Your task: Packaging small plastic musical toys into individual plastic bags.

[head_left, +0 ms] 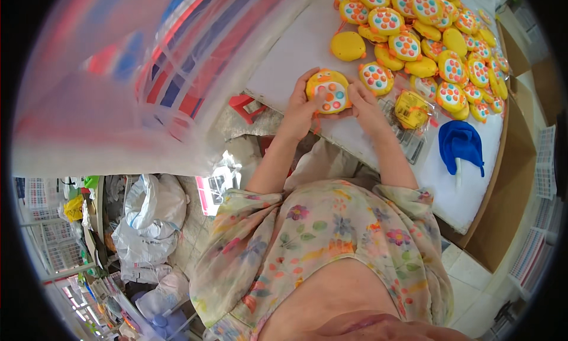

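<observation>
Between my two hands, above the near edge of the white table, is a yellow duck-shaped toy (329, 92) with a white face and round coloured buttons. My left hand (300, 104) is closed on its left side, the thumb lying over the front. On the opposite side my right hand (362, 103) grips the toy's edge. An orange cord hangs below it. Just right of my hands a similar toy (376, 79) rests on the table, and a plain yellow one (348, 47) lies farther back.
A large heap of the same yellow toys (438, 45) covers the far right of the table (296, 51). Near it are a bagged yellow toy (412, 109) and a blue cloth (460, 144). Striped plastic sheeting (177, 63) hangs at left. White sacks (151, 222) stand on the floor.
</observation>
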{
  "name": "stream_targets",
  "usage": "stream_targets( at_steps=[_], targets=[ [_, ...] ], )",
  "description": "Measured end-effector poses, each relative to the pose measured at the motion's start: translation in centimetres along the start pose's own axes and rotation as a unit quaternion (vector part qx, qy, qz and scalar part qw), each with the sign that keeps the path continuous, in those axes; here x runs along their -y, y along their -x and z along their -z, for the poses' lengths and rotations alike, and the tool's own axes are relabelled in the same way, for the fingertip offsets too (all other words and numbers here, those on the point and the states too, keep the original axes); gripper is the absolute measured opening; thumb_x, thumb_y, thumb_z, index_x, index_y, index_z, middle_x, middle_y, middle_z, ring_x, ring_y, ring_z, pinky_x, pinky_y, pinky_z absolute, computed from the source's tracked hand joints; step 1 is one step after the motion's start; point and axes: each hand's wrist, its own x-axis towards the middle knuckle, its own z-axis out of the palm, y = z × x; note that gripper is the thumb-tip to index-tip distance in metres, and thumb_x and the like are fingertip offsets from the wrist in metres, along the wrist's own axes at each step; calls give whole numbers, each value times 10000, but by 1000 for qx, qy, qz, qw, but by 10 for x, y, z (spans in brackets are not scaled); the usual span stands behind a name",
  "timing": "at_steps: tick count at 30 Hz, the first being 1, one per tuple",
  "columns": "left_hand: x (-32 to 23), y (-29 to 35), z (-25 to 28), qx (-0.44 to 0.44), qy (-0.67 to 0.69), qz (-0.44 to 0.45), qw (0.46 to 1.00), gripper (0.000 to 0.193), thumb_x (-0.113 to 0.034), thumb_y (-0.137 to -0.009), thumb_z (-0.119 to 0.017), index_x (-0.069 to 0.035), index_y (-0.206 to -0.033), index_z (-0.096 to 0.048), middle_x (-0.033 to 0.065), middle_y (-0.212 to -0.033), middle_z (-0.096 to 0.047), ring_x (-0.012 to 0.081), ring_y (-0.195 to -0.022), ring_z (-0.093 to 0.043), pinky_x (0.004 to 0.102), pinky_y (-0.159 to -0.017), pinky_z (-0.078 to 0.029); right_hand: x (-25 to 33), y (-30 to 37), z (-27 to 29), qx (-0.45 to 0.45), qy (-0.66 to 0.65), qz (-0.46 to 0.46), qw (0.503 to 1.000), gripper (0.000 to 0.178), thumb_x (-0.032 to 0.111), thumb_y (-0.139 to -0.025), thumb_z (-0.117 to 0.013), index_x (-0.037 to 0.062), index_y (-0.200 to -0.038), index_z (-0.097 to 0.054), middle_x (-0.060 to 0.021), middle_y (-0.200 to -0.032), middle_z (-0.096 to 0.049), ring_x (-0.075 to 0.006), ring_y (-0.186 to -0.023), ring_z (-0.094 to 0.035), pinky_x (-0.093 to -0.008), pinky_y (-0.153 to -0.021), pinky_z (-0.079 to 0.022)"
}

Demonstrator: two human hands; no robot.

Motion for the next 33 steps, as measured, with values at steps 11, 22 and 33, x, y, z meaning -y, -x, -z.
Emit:
stream_targets(
  at_steps=[11, 22, 33],
  targets=[
    [10, 3, 0, 29, -147, -80, 986, 603, -140, -901, -608, -120, -1409, -284, 92, -1247, -468, 163, -1018, -565, 299, -731, -567, 15, 9, -12, 2, 103, -15, 995, 413, 278, -959, -521, 71, -1310, -453, -27, -1128, -548, -89, -999, -546, -252, -802, -500],
    [2, 14, -9, 19, -209, -13, 978, 899, -24, -693, -781, -120, -1429, -273, 98, -1197, -505, 155, -1026, -546, 284, -850, -501, 9, 6, -9, 3, 172, 10, 985, 433, 334, -956, -511, 50, -1278, -460, -47, -1148, -541, -108, -1047, -511, -254, -887, -428],
    [16, 6, -2, -15, -323, -89, 942, 864, 27, -693, -743, -120, -1418, -297, 100, -1150, -542, 156, -995, -571, 280, -834, -506, -4, 2, 1, 50, 67, -26, 996, 633, 548, -963, -343, 117, -1425, -315, -59, -1300, -457, -150, -1174, -471, -298, -947, -421]
  ],
)
